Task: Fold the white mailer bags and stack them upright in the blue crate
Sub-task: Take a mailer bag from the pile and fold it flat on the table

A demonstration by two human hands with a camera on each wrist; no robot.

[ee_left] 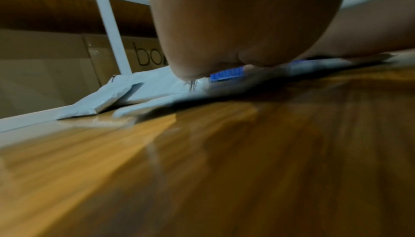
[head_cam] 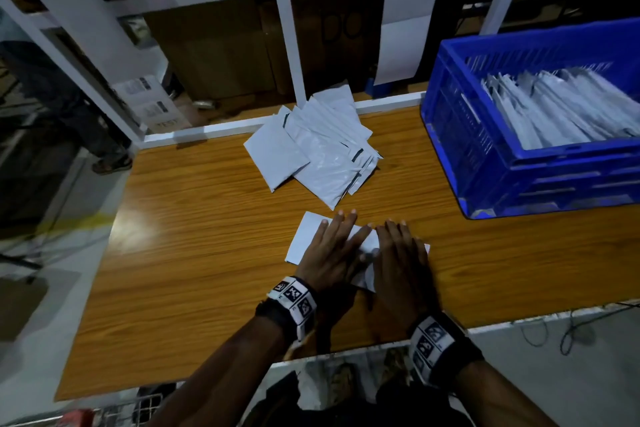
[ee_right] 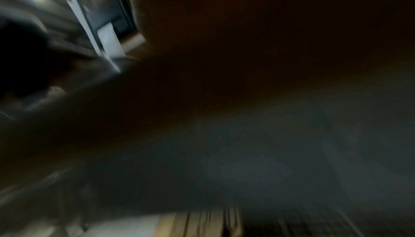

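Bag (head_cam: 313,236) flat on worktop (head_cam: 207,253) under both flat, spread hands, left (head_cam: 330,250) beside right (head_cam: 401,253).

The brown cardboard box (ee_left: 143,52) behind the table shows the black letters "bo", and the rest is hidden.

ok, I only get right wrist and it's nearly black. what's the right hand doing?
Observer: The right hand lies flat, fingers straight, pressing a white mailer bag onto the table.
Operator: and the left?
Observer: The left hand presses flat on the same bag, beside the right.
Operator: more left to fold?
Observer: Yes, a loose pile of bags lies beyond the hands; the blue crate at the right holds a leaning row.
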